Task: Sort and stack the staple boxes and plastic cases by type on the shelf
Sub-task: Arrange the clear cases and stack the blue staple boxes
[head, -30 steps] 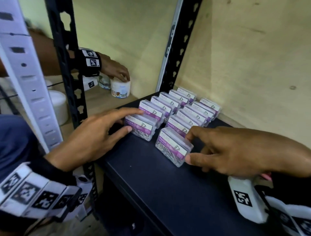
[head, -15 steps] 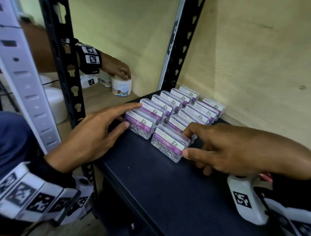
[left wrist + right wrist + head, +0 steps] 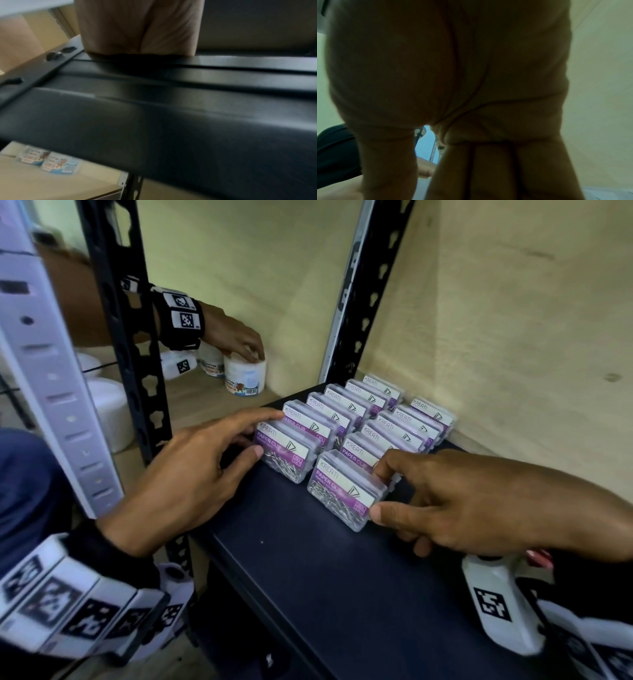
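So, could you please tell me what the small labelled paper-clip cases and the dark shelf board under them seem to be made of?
The small clear paper-clip cases look like glossy transparent hard plastic: silvery clips show through the walls, under a white-and-purple printed label. The dark navy shelf board seems to be painted metal with a smooth satin finish, judging by soft sheen along its folded front edge; that is uncertain.

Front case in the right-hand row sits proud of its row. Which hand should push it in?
Right. The right hand already pinches that clear plastic paper-clip case; the left hand rests on the other row's front case.
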Demonstrator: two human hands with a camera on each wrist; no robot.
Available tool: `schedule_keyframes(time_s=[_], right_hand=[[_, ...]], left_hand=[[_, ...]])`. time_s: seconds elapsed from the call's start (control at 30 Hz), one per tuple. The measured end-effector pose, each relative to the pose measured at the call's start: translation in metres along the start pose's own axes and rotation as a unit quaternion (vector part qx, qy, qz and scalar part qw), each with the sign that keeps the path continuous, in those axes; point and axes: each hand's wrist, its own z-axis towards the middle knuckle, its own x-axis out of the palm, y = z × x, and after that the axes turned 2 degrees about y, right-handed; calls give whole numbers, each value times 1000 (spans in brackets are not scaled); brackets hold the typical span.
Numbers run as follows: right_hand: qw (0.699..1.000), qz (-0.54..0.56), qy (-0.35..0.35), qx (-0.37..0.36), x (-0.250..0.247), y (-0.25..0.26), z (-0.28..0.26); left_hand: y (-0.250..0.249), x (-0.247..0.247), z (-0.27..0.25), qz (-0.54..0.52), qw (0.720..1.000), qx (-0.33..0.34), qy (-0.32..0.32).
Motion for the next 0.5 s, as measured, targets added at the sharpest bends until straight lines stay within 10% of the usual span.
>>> schedule_keyframes(time_s=[0.5], right_hand=[[996, 92, -13, 11, -14, -11, -41]], left_hand=[[-42, -15, -10, 20, 999, 33, -38]])
